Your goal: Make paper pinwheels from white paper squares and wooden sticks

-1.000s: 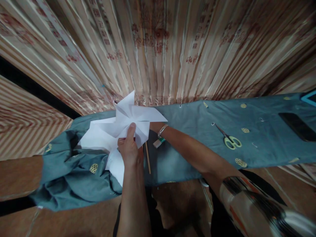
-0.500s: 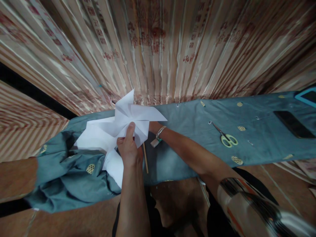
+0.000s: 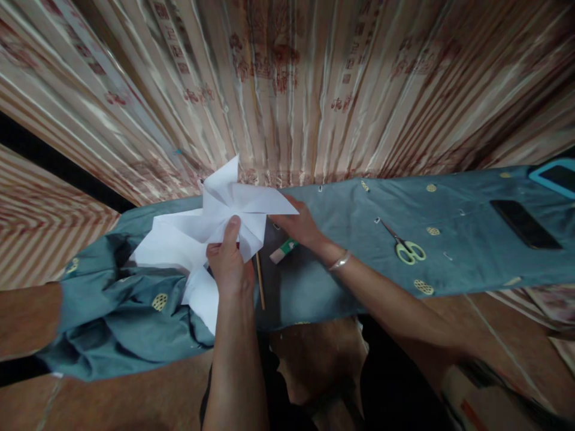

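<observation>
A white paper pinwheel point(image 3: 247, 199) is raised over the left part of the cloth-covered table. My left hand point(image 3: 230, 260) is closed on it, thumb pressed near its centre and the other fingers beneath. My right hand point(image 3: 303, 226) is at the pinwheel's right blade, its fingertips largely hidden behind the paper, so its grip is unclear. Beneath the right hand lies a green and white glue stick point(image 3: 284, 250). A thin wooden stick point(image 3: 260, 284) lies below the pinwheel, its upper end covered. More white folded paper point(image 3: 168, 242) shows to the left, partly behind the pinwheel.
Scissors with green handles point(image 3: 409, 251) lie to the right on the blue-green tablecloth point(image 3: 332, 275). Farther right are a black phone point(image 3: 525, 223) and a blue-framed device point(image 3: 559, 178). The cloth bunches at the left. A patterned curtain point(image 3: 287, 120) hangs behind the table.
My right hand has drawn out to the right from behind the pinwheel, baring more of the glue stick. My left hand keeps its thumb on the pinwheel. The view has shifted slightly.
</observation>
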A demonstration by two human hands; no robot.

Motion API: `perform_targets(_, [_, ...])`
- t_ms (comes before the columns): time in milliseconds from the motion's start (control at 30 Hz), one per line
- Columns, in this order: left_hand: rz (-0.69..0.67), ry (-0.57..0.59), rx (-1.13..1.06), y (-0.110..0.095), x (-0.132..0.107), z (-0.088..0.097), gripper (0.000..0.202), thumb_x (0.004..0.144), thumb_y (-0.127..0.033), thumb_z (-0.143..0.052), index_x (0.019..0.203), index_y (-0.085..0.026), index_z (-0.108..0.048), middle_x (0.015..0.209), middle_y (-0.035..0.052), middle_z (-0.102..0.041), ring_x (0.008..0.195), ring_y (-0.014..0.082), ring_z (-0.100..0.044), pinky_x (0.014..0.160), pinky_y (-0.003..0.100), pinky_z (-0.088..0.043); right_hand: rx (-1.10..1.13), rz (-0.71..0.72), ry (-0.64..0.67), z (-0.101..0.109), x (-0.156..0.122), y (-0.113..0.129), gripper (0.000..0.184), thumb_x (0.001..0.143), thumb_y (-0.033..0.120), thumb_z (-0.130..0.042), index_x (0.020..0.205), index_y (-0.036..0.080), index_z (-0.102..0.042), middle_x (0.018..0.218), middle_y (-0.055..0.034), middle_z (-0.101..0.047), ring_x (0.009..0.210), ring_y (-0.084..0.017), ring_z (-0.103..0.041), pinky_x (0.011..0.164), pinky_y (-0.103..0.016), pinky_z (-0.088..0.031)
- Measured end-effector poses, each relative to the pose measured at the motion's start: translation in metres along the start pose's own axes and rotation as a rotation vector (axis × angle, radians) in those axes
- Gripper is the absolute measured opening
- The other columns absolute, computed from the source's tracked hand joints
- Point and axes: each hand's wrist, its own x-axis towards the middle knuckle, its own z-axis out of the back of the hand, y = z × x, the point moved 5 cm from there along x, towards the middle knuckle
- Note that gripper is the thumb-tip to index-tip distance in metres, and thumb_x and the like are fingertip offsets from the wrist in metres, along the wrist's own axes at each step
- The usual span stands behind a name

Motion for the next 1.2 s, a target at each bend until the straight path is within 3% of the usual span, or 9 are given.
perform_targets(33, [0.01,-0.004,0.019,0.002,-0.001,-0.001,0.019,0.065,-0.019,-0.078,0.081,-0.014,-0.071,0.089,0.0065,-0.077,0.099,0.0236,-0.072,0.095,0.037,-0.056,-0.017,-0.001,-0.001,0.016,-0.011,-0.007,0.012,0.087,0.029,-0.067,0.088,0.018,-0.07,0.118,-0.0062,-0.068,0.115,-0.026,-0.062,0.102,-0.044,-0.049])
perform_targets(100, [0.034,0.027,0.031,0.008,-0.006,-0.006,0.018,0.064,-0.021,-0.079,0.079,-0.014,-0.07,0.085,0.0058,-0.076,0.095,0.0228,-0.072,0.092,0.035,-0.057,-0.081,-0.028,-0.041,0.052,-0.038,-0.022,0.011,0.081,0.025,-0.066,0.071,0.02,-0.067,0.118,-0.0058,-0.07,0.122,-0.027,-0.06,0.108,-0.044,-0.044])
perform_targets(200, [0.075,0.153,-0.019,0.024,-0.018,-0.019,0.025,0.059,-0.024,-0.084,0.08,-0.017,-0.071,0.084,0.0043,-0.077,0.09,0.0201,-0.073,0.089,0.032,-0.057,-0.188,-0.061,-0.054,0.099,-0.08,-0.04,0.01,0.078,0.028,-0.065,0.071,0.022,-0.067,0.127,-0.0098,-0.068,0.127,-0.028,-0.059,0.11,-0.048,-0.041])
perform_targets(300, [0.138,0.254,-0.018,0.047,-0.032,-0.03,0.033,0.055,-0.027,-0.088,0.083,-0.018,-0.073,0.085,0.0036,-0.077,0.087,0.018,-0.072,0.084,0.028,-0.057,-0.317,-0.047,-0.002,0.121,-0.112,-0.049,0.01,0.08,0.029,-0.063,0.073,0.022,-0.066,0.132,-0.0124,-0.065,0.133,-0.03,-0.054,0.111,-0.052,-0.04])
perform_targets(433, [0.213,0.322,0.048,0.077,-0.049,-0.038,0.03,0.054,-0.029,-0.089,0.077,-0.015,-0.074,0.078,0.0029,-0.076,0.072,0.0156,-0.07,0.069,0.025,-0.055,-0.416,-0.022,0.06,0.124,-0.134,-0.055,0.009,0.082,0.024,-0.059,0.075,0.023,-0.065,0.135,-0.013,-0.062,0.138,-0.03,-0.048,0.113,-0.053,-0.038])
perform_targets(567, [0.23,0.334,0.125,0.092,-0.056,-0.039,0.026,0.054,-0.029,-0.087,0.072,-0.015,-0.075,0.071,0.0015,-0.074,0.061,0.0136,-0.066,0.061,0.025,-0.052,-0.441,0.029,0.063,0.122,-0.138,-0.058,0.009,0.085,0.022,-0.057,0.078,0.023,-0.063,0.129,-0.0112,-0.064,0.137,-0.028,-0.049,0.113,-0.051,-0.039])
perform_targets(800, [0.201,0.34,0.25,0.098,-0.055,-0.036,0.023,0.056,-0.027,-0.085,0.072,-0.014,-0.076,0.07,0.0019,-0.074,0.061,0.0135,-0.065,0.061,0.024,-0.052,-0.45,0.069,0.073,0.12,-0.133,-0.057,0.008,0.086,0.022,-0.057,0.079,0.023,-0.062,0.127,-0.0125,-0.066,0.134,-0.029,-0.051,0.112,-0.05,-0.042])
perform_targets(1033, [0.187,0.35,0.292,0.1,-0.054,-0.034,0.022,0.058,-0.028,-0.084,0.073,-0.014,-0.077,0.071,0.0018,-0.073,0.064,0.0139,-0.065,0.063,0.025,-0.052,-0.452,-0.004,0.035,0.115,-0.133,-0.06,0.008,0.083,0.021,-0.057,0.08,0.021,-0.064,0.136,-0.0182,-0.06,0.137,-0.034,-0.048,0.114,-0.055,-0.039])
perform_targets(1200, [0.176,0.347,0.328,0.095,-0.053,-0.032,0.02,0.06,-0.029,-0.084,0.07,-0.013,-0.076,0.069,0.0011,-0.072,0.063,0.0133,-0.064,0.064,0.024,-0.051,-0.404,-0.018,0.029,0.119,-0.138,-0.062,0.009,0.084,0.021,-0.056,0.08,0.021,-0.064,0.14,-0.0136,-0.058,0.141,-0.032,-0.044,0.116,-0.055,-0.035])
